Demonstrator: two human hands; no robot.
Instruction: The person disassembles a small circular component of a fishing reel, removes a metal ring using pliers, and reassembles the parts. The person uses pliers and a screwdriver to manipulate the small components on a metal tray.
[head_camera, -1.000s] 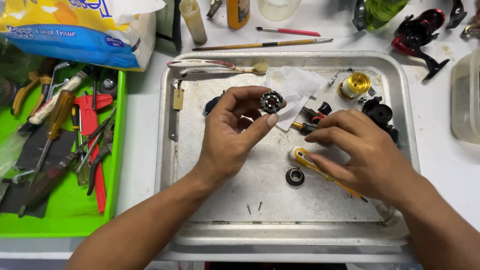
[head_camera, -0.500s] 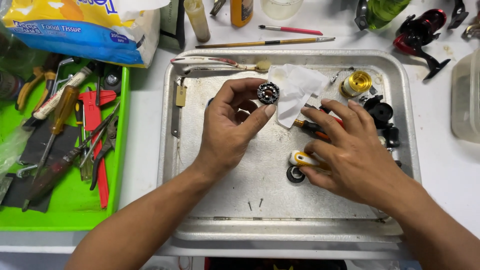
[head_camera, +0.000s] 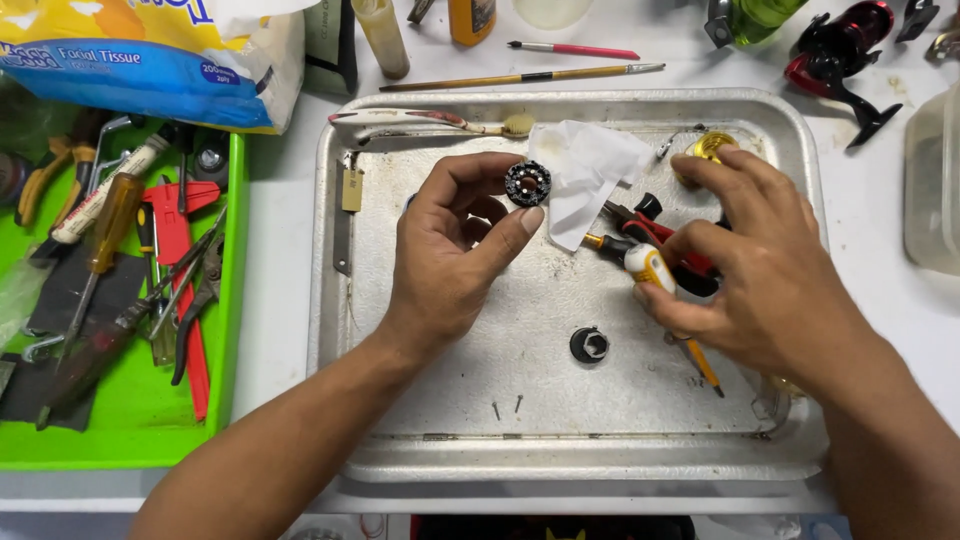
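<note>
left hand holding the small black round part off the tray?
Yes: the left hand pinches the small black round part between thumb and fingertips, raised above the metal tray.

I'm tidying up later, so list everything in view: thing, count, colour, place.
metal tray: 1, silver, centre
round part: 1, black, in left hand's grip
screwdriver: 1, yellow-white handle, under right hand
ring: 1, black, tray middle
tissue: 1, white, tray top
toothbrush: 1, pale, tray's top edge
green tray: 1, left, with hand tools
tissue pack: 1, blue-yellow, top left
fishing reel: 1, red-black, top right
paintbrushes: 2, above tray
left hand: 1
right hand: 1
</note>
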